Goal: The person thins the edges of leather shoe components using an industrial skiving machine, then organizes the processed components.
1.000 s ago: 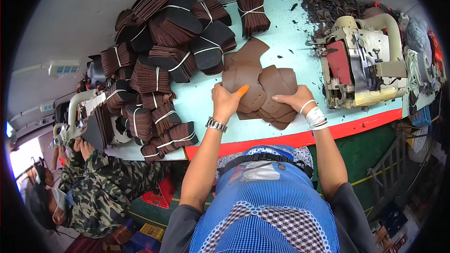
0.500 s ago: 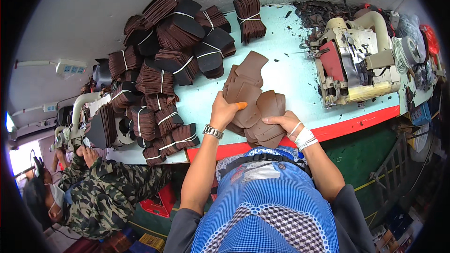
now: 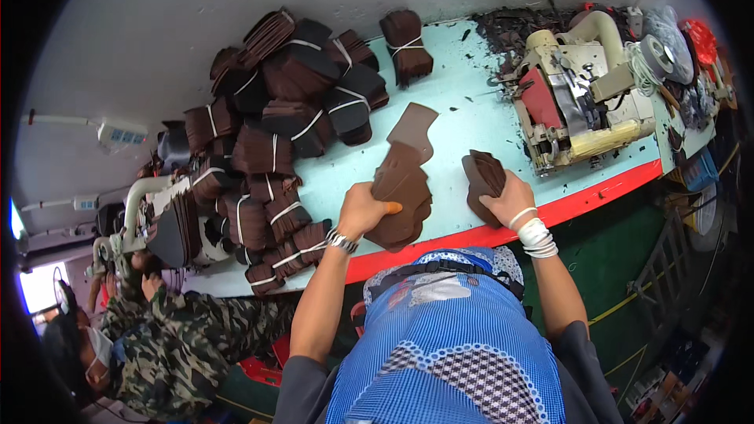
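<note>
The left hand (image 3: 365, 210) grips a fanned stack of flat brown leather-like pieces (image 3: 404, 200); the right hand (image 3: 510, 199) pinches a smaller sheaf of dark brown leather-like pieces (image 3: 481, 179), the two apart over the pale turquoise, red-edged surface (image 3: 465, 127)

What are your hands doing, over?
Left hand pinching fanned, flat brown leather-like pieces. Right hand gripping smaller stack of dark-brown leather-like pieces, apart. Cream metal machine with red plate beyond right hand, touching neither.

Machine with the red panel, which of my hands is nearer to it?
Right: your right hand is in front and to the left of the machine; your left hand is farther left.
</note>
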Demonstrator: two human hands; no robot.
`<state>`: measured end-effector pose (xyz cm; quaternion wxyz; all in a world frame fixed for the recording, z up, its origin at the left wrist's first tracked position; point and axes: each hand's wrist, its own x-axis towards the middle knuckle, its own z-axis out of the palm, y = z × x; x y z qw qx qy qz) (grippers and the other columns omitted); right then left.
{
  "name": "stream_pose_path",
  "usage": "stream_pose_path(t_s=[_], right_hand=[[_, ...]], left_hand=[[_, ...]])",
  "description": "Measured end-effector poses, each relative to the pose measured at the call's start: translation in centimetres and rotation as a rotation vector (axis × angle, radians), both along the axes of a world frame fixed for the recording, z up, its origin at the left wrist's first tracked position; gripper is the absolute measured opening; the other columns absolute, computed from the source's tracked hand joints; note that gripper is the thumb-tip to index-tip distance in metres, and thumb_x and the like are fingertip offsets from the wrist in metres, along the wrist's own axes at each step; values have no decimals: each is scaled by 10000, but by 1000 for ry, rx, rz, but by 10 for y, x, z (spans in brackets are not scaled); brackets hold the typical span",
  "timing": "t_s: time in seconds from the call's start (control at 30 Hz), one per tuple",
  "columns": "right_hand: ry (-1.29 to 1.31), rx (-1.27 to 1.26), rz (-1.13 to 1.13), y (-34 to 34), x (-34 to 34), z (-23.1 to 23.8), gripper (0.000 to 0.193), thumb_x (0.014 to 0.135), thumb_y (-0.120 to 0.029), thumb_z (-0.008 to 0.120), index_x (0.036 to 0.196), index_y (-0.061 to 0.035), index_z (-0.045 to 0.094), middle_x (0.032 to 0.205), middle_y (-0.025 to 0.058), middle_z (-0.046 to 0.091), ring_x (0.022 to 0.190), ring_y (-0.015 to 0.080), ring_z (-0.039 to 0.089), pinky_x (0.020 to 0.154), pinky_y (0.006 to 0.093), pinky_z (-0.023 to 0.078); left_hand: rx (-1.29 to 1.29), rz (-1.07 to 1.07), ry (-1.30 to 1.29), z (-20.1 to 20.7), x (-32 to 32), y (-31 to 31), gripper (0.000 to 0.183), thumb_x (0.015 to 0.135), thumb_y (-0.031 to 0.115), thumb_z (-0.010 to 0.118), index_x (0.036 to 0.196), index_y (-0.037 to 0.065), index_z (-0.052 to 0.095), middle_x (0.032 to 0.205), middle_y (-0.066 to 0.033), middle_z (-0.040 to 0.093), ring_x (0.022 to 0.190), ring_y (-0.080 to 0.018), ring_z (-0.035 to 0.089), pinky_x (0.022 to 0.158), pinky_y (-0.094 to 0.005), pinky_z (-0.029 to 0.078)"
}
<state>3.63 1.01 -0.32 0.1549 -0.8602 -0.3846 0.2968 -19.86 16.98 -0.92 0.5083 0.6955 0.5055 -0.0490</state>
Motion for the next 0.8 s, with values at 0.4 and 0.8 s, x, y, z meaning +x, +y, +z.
stream_pose_path(t_s=[0.4, 0.8], right_hand=[[1221, 648, -323, -39, -10, 71, 598, 642, -116, 706, 1174, 37, 480, 1105, 115, 578, 1036, 208, 540, 933, 330, 394], [1772, 309, -18, -30, -52, 53, 725, 762, -300, 623, 1322, 41, 313, 1238, 160, 471, 1139, 238, 477, 976, 342, 370]], left_hand=[[682, 126, -52, -27, 51, 25, 826, 591, 270, 823, 1190, -107, 397, 1105, -265, 498, 1030, -369, 478, 909, -426, 387], [-351, -35, -1074, 73, 49, -69, 1126, 544, 449, 829, 1412, 93, 205, 1258, -243, 451, 1099, -318, 523, 980, -414, 389]])
